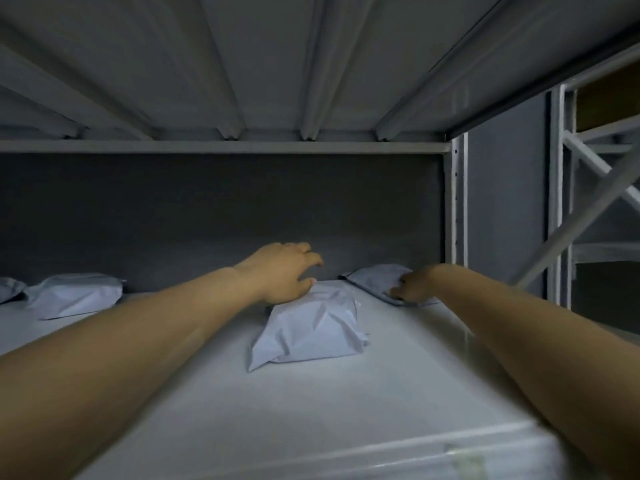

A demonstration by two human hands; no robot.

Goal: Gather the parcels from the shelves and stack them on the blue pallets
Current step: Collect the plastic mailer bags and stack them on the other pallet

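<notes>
Parcel (311, 327) under left hand (280, 271); right hand (412, 287) grips neighbour (375, 277).

I see pale plastic parcels on the shelf (242, 393) — a crumpled parcel (308, 327) in the middle, a flatter parcel (374, 278) near the back right corner, a third parcel (76, 294) and a half-seen fourth parcel (10, 289) at back left.

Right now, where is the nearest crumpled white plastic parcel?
Head view, centre: crumpled parcel on white shelf under left hand; right hand grips a flat parcel beside it.
</notes>
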